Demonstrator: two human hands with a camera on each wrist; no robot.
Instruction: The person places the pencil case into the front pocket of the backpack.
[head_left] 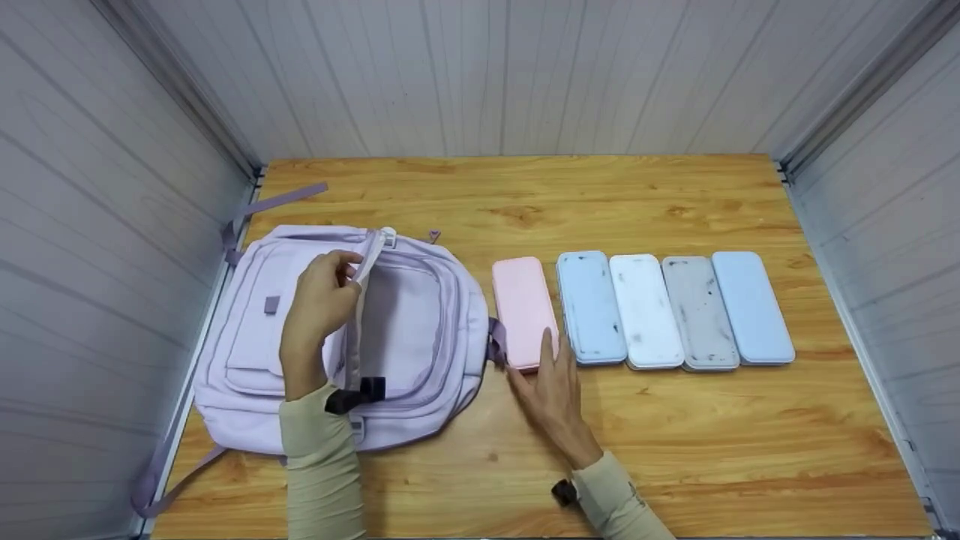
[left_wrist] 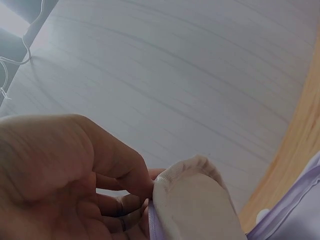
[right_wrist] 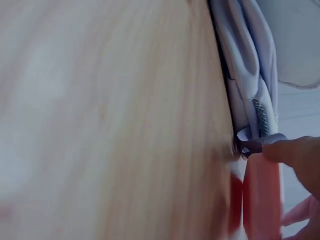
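At the left of the head view a lilac backpack (head_left: 300, 300) lies with its main compartment unzipped. My left hand (head_left: 321, 298) pinches the edge of its opening flap, raising it. In the left wrist view, thumb and fingers meet on the flap's pale lining (left_wrist: 200, 205). My right hand (head_left: 555, 394) is at the near end of a pink hard-looking case (head_left: 523, 307), fingers extended over its top and right edge. In the right wrist view the thumb (right_wrist: 290, 150) touches the case's corner, close to a purple strap (right_wrist: 257, 143).
Right of the pink case stands a row of similar cases: a marked blue one (head_left: 592, 307), a white one (head_left: 646, 311), a grey one (head_left: 701, 313) and a plain blue one (head_left: 752, 307). Backpack straps (head_left: 184, 484) trail over the wooden table (head_left: 675, 450). Pale panels (head_left: 487, 75) enclose it.
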